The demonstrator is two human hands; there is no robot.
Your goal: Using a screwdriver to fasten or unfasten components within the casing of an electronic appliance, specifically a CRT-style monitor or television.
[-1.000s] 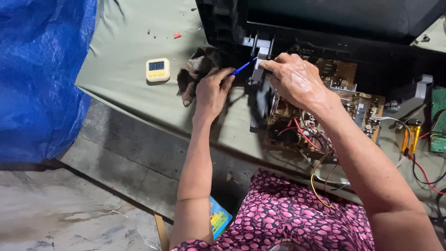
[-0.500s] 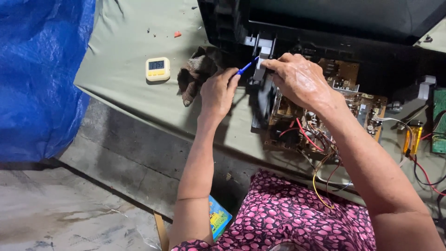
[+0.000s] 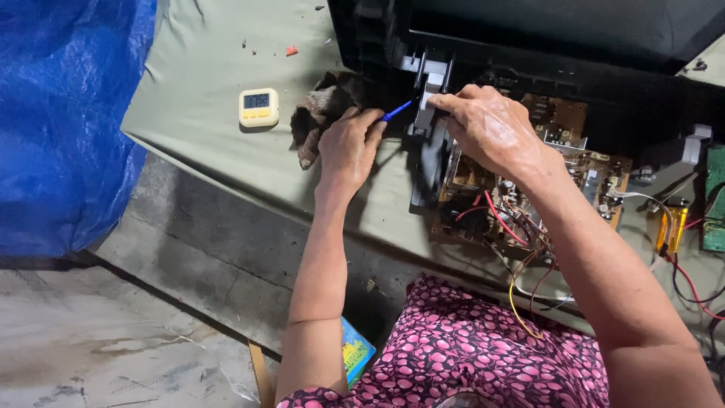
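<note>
My left hand [image 3: 350, 145] is closed around a thin blue tool [image 3: 396, 111] whose tip points right, toward a grey bracket [image 3: 432, 81] on the black television casing [image 3: 529, 45]. My right hand [image 3: 489, 128] rests on the black frame [image 3: 427, 170] that carries the brown circuit board [image 3: 529, 196]. Its fingertips pinch the frame's top edge beside the grey bracket, next to the tool's tip. A dark crumpled rag [image 3: 321, 113] lies just left of my left hand.
A small yellow-and-white digital timer [image 3: 258, 106] sits on the green cloth-covered table [image 3: 204, 68]. Red, yellow and white wires [image 3: 521, 249] trail off the board toward another green board [image 3: 714, 200] at the right. A blue tarp [image 3: 60, 113] hangs at the left.
Both hands stay at the bracket. My left hand with the blue tool has crept slightly up and right toward my right fingertips.
</note>
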